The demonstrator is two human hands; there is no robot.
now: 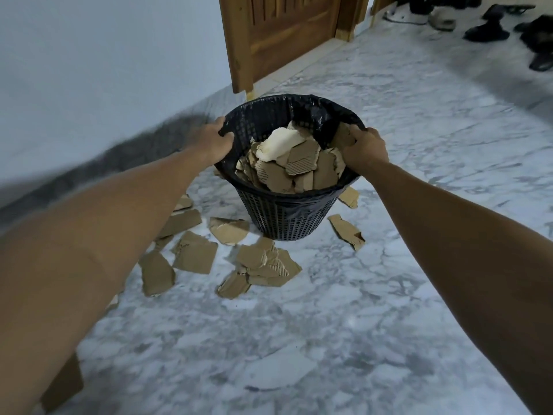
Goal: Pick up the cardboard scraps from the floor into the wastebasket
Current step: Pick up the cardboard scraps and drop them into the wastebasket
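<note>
Both hands are on the wastebasket (284,211) here: the left hand (214,142) curls its fingers over the near-left rim, and the right hand (363,148) grips the right rim, seemingly trapping a brown scrap against the liner as it does. The basket looks tilted toward the camera, and whether its base is touching the floor (389,295) or lifted just clear is hard to call from this angle. Inside, it's piled well up with torn cardboard and one pale crumpled piece on top. Now the part that matters: the cardboard scraps (257,265) left to collect lie on the marble below and nearer than the hands, fanned round the basket's near side. The bulk sits to the left and centre, a big cluster just in front of the base and more trailing under the left forearm, so the left hand looks the closer one for most of it. Only a couple of pieces sit on the right, one long torn strip (347,232) running diagonally away from the base. The job is clearly unfinished. At the back stands a wooden door (284,34), with dark shoes (484,31) far right.
</note>
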